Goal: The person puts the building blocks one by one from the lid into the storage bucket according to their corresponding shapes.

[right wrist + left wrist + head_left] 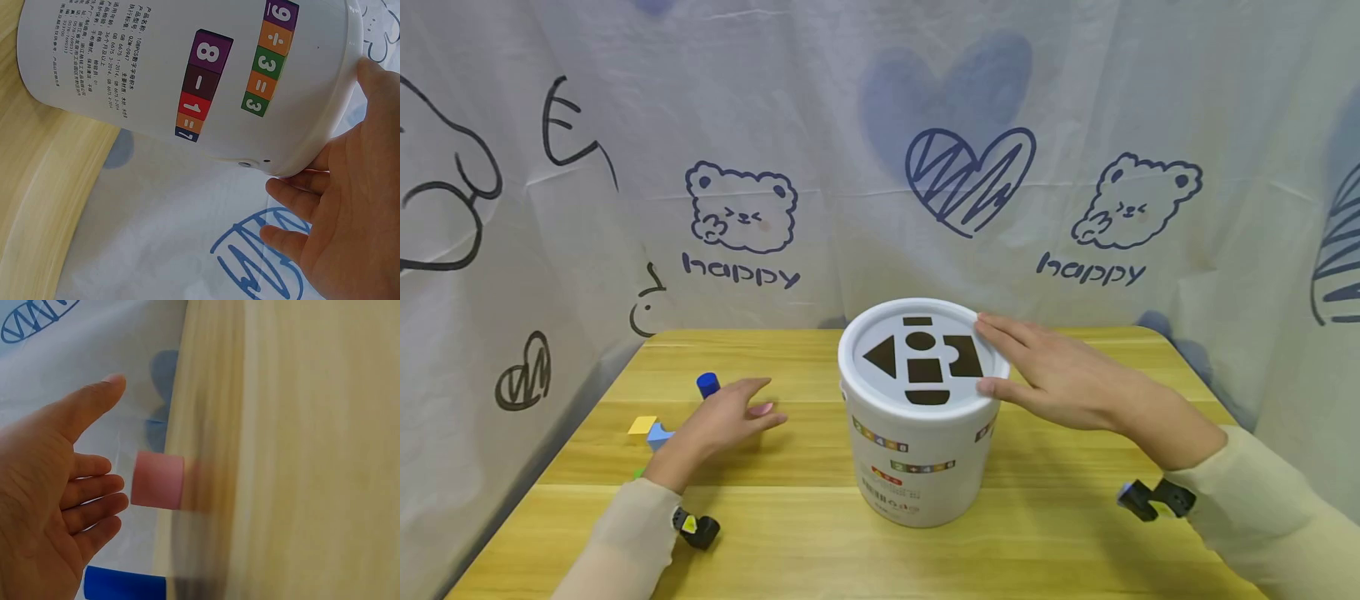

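A white bucket [917,467] stands upright on the table, and its lid [891,393] has several shaped holes, among them a triangle, a circle and a square. My right hand [1060,371] rests on the lid's right rim, thumb apart from the fairly straight fingers; the right wrist view shows this hand [350,194] at the rim. To the left of the bucket my left hand [722,425] hovers with fingers extended. Just beyond those fingertips is a pink block [158,480], apart from them in the left wrist view and partly hidden in the head view.
A blue cylinder [707,384] stands behind the left hand. Left of that forearm lie a yellow block [642,425], a light blue notched block [658,436] and a barely visible green piece [638,473]. A printed curtain [850,233] hangs behind the wooden table [790,533].
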### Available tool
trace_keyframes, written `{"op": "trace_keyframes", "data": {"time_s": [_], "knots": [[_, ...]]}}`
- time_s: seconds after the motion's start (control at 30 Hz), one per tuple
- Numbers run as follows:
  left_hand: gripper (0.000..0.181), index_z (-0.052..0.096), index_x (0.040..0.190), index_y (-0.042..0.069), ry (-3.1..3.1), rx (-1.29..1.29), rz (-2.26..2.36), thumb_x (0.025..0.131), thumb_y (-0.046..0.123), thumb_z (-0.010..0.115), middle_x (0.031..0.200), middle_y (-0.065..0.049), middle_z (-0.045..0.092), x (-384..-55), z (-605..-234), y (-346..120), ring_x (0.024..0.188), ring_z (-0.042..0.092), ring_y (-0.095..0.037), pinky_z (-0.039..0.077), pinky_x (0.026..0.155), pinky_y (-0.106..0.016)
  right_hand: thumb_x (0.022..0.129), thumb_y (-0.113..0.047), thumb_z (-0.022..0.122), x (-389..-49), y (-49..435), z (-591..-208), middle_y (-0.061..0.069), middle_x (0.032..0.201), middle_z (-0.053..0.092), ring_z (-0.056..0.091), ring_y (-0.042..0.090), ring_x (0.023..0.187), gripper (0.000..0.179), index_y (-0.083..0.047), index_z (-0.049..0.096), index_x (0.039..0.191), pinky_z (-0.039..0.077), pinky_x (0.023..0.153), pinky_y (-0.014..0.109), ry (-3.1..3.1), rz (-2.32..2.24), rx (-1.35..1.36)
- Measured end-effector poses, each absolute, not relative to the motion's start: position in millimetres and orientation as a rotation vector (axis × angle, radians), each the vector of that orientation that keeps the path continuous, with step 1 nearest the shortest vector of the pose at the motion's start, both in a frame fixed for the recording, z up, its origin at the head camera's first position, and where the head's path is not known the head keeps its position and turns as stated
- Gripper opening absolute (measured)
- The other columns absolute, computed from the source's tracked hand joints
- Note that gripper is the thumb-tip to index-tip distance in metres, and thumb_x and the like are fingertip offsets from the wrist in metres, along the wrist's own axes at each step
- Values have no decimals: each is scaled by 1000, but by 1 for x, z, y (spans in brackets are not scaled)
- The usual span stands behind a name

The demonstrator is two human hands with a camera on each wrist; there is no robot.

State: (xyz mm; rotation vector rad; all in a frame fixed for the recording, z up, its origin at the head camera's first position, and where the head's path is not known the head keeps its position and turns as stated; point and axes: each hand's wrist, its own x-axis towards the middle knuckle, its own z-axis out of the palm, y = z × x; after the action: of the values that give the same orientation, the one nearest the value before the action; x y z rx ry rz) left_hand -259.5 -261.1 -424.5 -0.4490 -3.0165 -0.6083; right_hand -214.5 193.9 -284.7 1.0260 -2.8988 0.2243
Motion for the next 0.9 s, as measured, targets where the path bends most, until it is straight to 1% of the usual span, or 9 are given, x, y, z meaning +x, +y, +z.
{"op": "trace_keyframes", "data": {"time_s": [0.13, 0.27, 0.37, 0.47, 0.57, 0.7, 0.9], "knots": [[80, 45, 143, -2, -3032, -452, -632, 89, 52, 67, 139, -26, 50, -263, -430, -263, 127, 46, -44, 37, 105, -59, 98, -62, 40, -214, 195, -284, 7, 162, 18, 25, 36, 143, 80, -14, 17, 158, 26, 112, 57, -2905, 222, 1021], [74, 50, 140, -1, -3034, -456, -633, 89, 49, 68, 137, -25, 52, -265, -433, -265, 124, 49, -43, 40, 103, -58, 98, -62, 40, -214, 194, -284, 7, 162, 18, 24, 36, 143, 80, -14, 17, 158, 26, 113, 57, -2905, 231, 1025], [66, 54, 136, -1, -3023, -472, -634, 90, 44, 69, 131, -24, 57, -267, -436, -265, 116, 56, -40, 45, 98, -56, 98, -62, 40, -215, 194, -284, 6, 162, 17, 24, 35, 144, 80, -14, 17, 158, 25, 113, 56, -2902, 237, 1026], [59, 56, 133, -2, -3010, -480, -635, 91, 38, 70, 122, -20, 61, -267, -437, -267, 104, 62, -33, 50, 91, -52, 98, -63, 39, -215, 194, -285, 5, 162, 17, 24, 35, 143, 81, -14, 17, 158, 25, 113, 56, -2899, 237, 1025], [51, 58, 129, -2, -2996, -497, -630, 92, 32, 69, 113, -16, 65, -268, -439, -269, 97, 63, -28, 52, 87, -49, 98, -63, 39, -215, 194, -285, 5, 162, 17, 24, 36, 143, 81, -14, 17, 158, 25, 113, 56, -2897, 236, 1025], [42, 62, 122, -3, -2987, -523, -612, 93, 26, 69, 105, -12, 67, -269, -441, -270, 94, 64, -26, 53, 85, -48, 98, -62, 39, -215, 194, -285, 5, 162, 16, 24, 36, 143, 80, -14, 17, 158, 25, 113, 56, -2893, 230, 1030], [25, 69, 111, 3, -2980, -546, -598, 94, 22, 68, 100, -6, 68, -268, -442, -272, 92, 63, -23, 53, 85, -47, 98, -62, 39, -214, 195, -285, 5, 162, 16, 25, 36, 143, 80, -14, 17, 158, 25, 113, 56, -2895, 229, 1025]]}}
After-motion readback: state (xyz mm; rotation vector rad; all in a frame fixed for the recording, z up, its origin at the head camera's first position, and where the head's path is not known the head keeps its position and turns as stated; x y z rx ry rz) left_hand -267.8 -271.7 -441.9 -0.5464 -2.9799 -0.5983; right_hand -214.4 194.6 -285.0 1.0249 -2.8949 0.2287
